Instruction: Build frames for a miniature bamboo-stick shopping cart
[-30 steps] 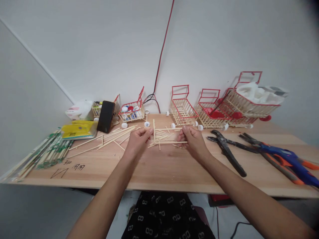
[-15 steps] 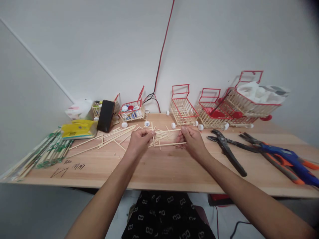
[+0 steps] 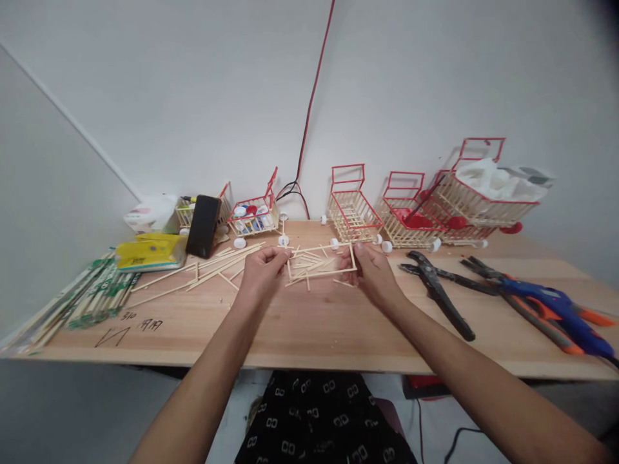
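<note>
A small rectangular frame of thin wooden sticks (image 3: 323, 274) is held up between my two hands, above the table. My left hand (image 3: 265, 265) is closed, thumb and fingers pinching the frame's left end. At the right end, my right hand (image 3: 370, 265) pinches the frame with thumb and fingers, the other fingertips showing behind it. Through the frame's opening, a loose pile of short sticks (image 3: 309, 261) shows on the wood. Longer sticks (image 3: 213, 267) lie scattered to the left of my left hand.
Miniature stick carts (image 3: 355, 212) with red handles line the wall. Pliers (image 3: 442, 293) and a blue glue gun (image 3: 556, 309) lie at right. Toward the left are a black phone (image 3: 203, 225), a yellow packet (image 3: 151, 252) and bundled sticks in green-white wrapping (image 3: 104, 290) on the wooden table (image 3: 309, 335).
The frame has tilted so its full rectangle shows, and its right end stick is now visible between my hands. My left hand has shifted slightly left.
</note>
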Tool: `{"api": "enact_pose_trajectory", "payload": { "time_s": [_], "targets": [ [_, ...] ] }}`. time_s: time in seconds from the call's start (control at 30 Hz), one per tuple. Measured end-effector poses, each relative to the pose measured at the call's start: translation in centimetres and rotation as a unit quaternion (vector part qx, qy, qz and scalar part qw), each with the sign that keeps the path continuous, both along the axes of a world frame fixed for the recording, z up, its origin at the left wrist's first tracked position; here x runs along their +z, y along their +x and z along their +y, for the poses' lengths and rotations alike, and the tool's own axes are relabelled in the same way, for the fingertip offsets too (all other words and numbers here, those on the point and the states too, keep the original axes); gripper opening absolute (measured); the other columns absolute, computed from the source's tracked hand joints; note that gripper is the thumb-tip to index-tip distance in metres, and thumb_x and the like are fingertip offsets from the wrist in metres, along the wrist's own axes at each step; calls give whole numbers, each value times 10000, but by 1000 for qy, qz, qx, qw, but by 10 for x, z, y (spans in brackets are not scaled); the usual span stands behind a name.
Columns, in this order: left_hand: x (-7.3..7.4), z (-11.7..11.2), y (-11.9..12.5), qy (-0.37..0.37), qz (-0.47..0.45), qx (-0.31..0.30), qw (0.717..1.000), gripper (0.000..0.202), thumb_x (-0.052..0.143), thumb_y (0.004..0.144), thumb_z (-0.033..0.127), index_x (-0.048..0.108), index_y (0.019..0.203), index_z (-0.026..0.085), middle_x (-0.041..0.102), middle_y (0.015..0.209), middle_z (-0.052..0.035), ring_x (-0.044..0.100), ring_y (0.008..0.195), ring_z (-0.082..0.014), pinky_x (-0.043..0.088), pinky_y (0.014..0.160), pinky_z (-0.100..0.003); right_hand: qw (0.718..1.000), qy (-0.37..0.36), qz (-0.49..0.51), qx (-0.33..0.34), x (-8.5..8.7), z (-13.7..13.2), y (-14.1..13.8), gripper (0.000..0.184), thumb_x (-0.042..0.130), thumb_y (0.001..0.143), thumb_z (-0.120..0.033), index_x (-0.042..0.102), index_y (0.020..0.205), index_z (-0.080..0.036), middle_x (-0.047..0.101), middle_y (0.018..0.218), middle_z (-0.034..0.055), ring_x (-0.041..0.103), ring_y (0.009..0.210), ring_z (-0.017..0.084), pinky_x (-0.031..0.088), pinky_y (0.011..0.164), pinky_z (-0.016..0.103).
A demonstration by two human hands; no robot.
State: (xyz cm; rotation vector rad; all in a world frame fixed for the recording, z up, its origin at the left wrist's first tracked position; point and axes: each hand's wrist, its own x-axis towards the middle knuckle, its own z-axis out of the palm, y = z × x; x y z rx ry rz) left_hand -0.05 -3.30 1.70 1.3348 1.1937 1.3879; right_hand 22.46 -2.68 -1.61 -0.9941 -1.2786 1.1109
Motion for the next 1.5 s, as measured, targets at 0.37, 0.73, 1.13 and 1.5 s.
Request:
{"api": "enact_pose_trajectory", "payload": {
  "time_s": [0.37, 0.73, 1.13, 1.5],
  "targets": [
    [-8, 5, 0, -16, -15, -33, 999, 253, 706, 695, 383, 652, 609, 151, 467, 481, 37, 377, 466, -84, 249, 481, -234, 995, 56, -66, -54, 1, -5, -2, 456, 433, 900, -608, 542, 736, -197, 480, 416, -49, 405, 331, 90, 309, 352, 197],
    [-6, 2, 2, -18, 0, -38, 999, 258, 689, 709, 363, 640, 592, 139, 477, 501, 28, 386, 486, -79, 252, 492, -230, 996, 17, -76, -34, -1, 0, 2, 494, 456, 885, -616, 529, 644, -191, 493, 420, -37, 444, 319, 98, 329, 343, 206],
    [-13, 5, 3, -35, -66, -108, 991, 404, 646, 754, 523, 575, 621, 148, 493, 512, 19, 384, 443, -66, 248, 451, -208, 984, 73, -143, -81, 1, -5, 1, 440, 460, 915, -536, 504, 625, -208, 491, 428, -39, 467, 368, 115, 366, 414, 228],
    [-9, -2, 5, 89, 205, 55, 973, 165, 580, 775, 243, 651, 652, 160, 623, 633, -1, 542, 622, -131, 367, 605, -238, 972, 98, -188, -98, 7, -10, -2, 444, 457, 936, -475, 488, 587, -202, 488, 440, -36, 485, 414, 116, 382, 455, 228]
  ]
}}
